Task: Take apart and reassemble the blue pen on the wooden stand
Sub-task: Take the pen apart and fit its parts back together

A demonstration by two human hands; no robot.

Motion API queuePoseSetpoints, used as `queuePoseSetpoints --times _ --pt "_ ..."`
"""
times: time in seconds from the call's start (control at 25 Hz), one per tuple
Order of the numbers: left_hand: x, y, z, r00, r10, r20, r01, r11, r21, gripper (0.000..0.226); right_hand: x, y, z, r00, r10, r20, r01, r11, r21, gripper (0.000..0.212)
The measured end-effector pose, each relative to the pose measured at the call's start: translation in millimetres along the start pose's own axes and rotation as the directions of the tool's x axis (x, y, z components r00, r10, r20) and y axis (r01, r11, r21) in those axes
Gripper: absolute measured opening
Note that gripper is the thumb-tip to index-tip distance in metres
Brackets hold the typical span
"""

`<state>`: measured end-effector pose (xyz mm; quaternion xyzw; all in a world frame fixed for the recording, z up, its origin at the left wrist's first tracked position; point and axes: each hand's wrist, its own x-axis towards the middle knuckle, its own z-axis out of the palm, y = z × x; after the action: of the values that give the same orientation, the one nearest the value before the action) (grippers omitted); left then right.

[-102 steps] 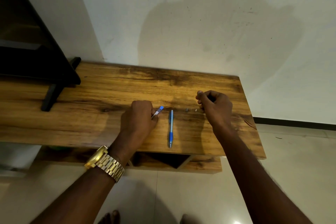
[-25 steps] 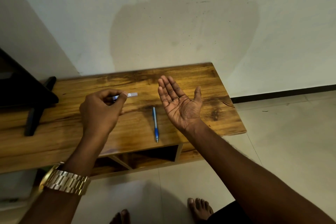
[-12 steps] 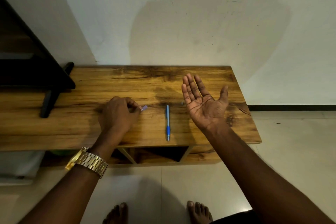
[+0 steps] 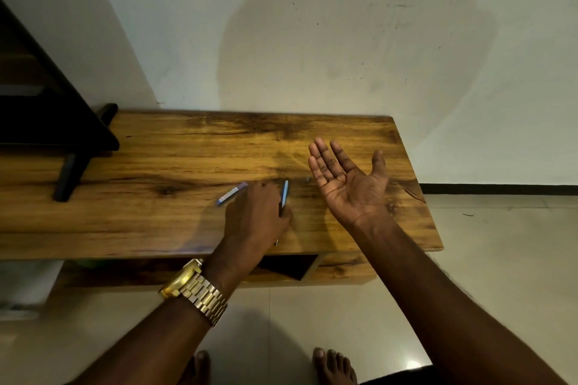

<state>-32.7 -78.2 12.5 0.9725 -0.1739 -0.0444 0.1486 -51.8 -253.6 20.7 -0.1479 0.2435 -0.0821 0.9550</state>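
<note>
Head view. Wooden stand (image 4: 156, 222): surface bare and open left of the hands; right edge and front edge near the right hand (image 4: 350, 184).

Blue pen (image 4: 284, 195): lies on the surface near the front edge, partly under the left hand (image 4: 255, 219).

Small pen piece (image 4: 232, 194): now lying loose just left of that hand, released since 0.5 s ago.

Left fingers: curled over the pen; grasp cannot be told.

Right fingers: spread, palm up, empty, as before.

White wall (image 4: 344, 40) behind; tiled floor (image 4: 500, 259) below.
</note>
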Motion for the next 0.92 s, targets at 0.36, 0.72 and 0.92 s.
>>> queuePoseSetpoints --times 0.36,0.72,0.92 --pt "7.6 -22.1 -9.8 0.999 -0.010 0.036 0.017 0.980 -0.200 0.021 -5.6 0.6 14.5 0.938 0.081 -0.337 -0.185 0.939 -0.289 0.029" --pt "13.3 -22.9 -11.5 0.995 0.059 -0.083 -0.085 0.929 -0.359 0.019 -9.7 -7.7 12.6 0.959 0.088 -0.269 -0.179 0.926 -0.332 0.025" --pt "15.4 -23.3 -10.2 0.993 0.074 -0.096 -0.104 0.923 -0.370 0.018 -10.3 -7.9 14.6 0.982 0.053 -0.182 -0.120 0.917 -0.381 0.028"
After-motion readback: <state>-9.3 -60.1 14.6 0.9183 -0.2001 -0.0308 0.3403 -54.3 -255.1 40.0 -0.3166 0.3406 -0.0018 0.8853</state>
